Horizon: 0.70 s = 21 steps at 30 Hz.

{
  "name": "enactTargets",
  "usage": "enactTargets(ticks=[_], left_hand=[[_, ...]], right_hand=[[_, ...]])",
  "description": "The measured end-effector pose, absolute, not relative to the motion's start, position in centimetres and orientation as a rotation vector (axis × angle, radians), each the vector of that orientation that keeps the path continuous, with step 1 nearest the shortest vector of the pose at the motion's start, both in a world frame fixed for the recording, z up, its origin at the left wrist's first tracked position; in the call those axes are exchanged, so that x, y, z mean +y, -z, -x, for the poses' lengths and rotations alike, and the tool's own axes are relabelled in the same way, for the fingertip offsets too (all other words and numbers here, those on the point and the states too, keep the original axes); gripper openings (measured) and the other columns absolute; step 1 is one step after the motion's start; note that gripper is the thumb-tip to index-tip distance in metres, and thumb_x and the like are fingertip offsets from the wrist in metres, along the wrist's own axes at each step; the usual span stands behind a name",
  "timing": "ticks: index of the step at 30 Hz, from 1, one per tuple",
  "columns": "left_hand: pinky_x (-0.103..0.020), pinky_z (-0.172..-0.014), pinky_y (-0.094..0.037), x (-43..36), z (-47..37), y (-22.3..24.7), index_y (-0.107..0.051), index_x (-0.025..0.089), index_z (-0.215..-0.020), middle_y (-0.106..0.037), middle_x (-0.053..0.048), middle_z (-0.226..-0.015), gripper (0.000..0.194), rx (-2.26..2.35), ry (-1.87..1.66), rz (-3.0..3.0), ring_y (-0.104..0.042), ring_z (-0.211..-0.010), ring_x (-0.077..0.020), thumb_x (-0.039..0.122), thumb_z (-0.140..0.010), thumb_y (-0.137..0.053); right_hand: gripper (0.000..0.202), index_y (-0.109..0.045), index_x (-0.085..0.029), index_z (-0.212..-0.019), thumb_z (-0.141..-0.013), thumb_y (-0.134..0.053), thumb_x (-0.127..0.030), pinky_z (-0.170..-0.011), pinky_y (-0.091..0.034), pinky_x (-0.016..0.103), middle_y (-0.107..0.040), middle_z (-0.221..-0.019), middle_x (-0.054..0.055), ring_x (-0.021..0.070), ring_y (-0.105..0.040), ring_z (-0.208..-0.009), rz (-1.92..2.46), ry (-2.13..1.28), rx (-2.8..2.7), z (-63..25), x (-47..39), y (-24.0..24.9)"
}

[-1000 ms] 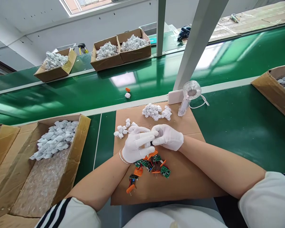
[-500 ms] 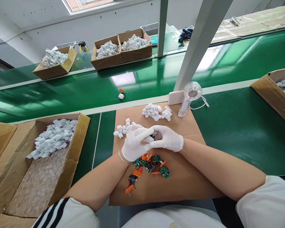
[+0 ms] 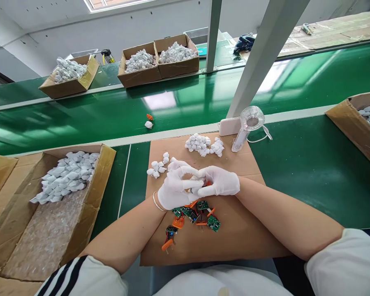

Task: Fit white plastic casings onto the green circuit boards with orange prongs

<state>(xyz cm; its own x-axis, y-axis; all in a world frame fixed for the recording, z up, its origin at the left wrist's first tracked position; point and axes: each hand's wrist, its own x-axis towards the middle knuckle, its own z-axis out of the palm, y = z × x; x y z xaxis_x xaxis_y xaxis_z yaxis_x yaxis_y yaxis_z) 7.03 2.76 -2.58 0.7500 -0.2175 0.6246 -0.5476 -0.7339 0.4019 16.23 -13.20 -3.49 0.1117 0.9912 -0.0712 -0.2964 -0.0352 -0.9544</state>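
My left hand (image 3: pixel 174 189) and my right hand (image 3: pixel 221 181), both in white gloves, meet over the cardboard sheet (image 3: pixel 243 234). Between the fingertips is a small white shell, mostly covered by the gloves. An orange part (image 3: pixel 208 183) shows at the fingers of my right hand, which are closed on it. My left fingers curl round the white shell. Just below the hands lie several green circuit boards (image 3: pixel 213 223) wired to orange plug bases (image 3: pixel 178 222). Small white shells (image 3: pixel 156 168) sit beyond my left hand, and another white pile (image 3: pixel 197 144) lies farther back.
A clear handheld fan (image 3: pixel 252 119) stands at the sheet's back right corner. Cardboard boxes of white pieces flank me on the left (image 3: pixel 106 181) and right (image 3: pixel 351 123). Behind runs a green belt (image 3: pixel 111 115), carrying a white and orange piece (image 3: pixel 149 124).
The white and orange piece on the belt has shifted left. My fingers have moved slightly round the small shell, and the dark green bit seen between them is now hidden.
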Motion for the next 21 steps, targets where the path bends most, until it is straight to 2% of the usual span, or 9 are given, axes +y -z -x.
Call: enactTargets(ticks=[5, 10, 16, 21], left_hand=[[-0.04, -0.078, -0.045, 2.4, -6.9, 2.9, -0.067, 0.027, -0.065, -0.064, -0.001, -0.086, 0.007, -0.602, -0.794, -2.453, -0.051, -0.08, -0.0178, 0.029, -0.071, -0.07], [-0.038, -0.078, -0.044, 2.4, -6.8, 3.1, -0.067, 0.028, -0.067, -0.064, 0.0, -0.088, 0.007, -0.589, -0.785, -2.376, -0.051, -0.081, -0.017, 0.023, -0.067, -0.071], [-0.037, -0.075, -0.044, 2.6, -7.0, 2.4, -0.066, 0.026, -0.067, -0.065, -0.001, -0.093, 0.006, -0.552, -0.762, -2.285, -0.054, -0.077, -0.0158, 0.027, -0.068, -0.072], [-0.037, -0.082, -0.046, 2.6, -7.0, 2.1, -0.058, 0.025, -0.087, -0.066, -0.001, -0.094, 0.021, -0.451, -0.79, -2.284, -0.061, -0.082, -0.0157, 0.027, -0.071, -0.071]], right_hand=[[0.019, -0.064, -0.013, -0.078, -0.071, -0.073, -0.029, -0.071, -0.047, 0.029, -0.062, -0.073, 0.0, 0.0148, -0.057, -0.071, 1.185, -1.205, -0.83, -15.3, -12.9, 3.8], [0.019, -0.062, -0.013, -0.073, -0.068, -0.076, -0.026, -0.071, -0.045, 0.028, -0.058, -0.068, -0.003, 0.013, -0.054, -0.068, 1.212, -1.147, -0.84, -15.2, -13.0, 3.9], [0.025, -0.064, -0.011, -0.089, -0.071, -0.074, -0.023, -0.08, -0.046, 0.032, -0.064, -0.085, 0.003, 0.0158, -0.058, -0.081, 1.045, -1.307, -0.848, -16.2, -13.3, 4.0], [0.038, -0.063, -0.01, -0.092, -0.062, -0.082, -0.023, -0.075, -0.047, 0.031, -0.061, -0.075, 0.001, 0.0139, -0.059, -0.074, 0.974, -1.345, -0.665, -16.3, -13.3, 4.0]])
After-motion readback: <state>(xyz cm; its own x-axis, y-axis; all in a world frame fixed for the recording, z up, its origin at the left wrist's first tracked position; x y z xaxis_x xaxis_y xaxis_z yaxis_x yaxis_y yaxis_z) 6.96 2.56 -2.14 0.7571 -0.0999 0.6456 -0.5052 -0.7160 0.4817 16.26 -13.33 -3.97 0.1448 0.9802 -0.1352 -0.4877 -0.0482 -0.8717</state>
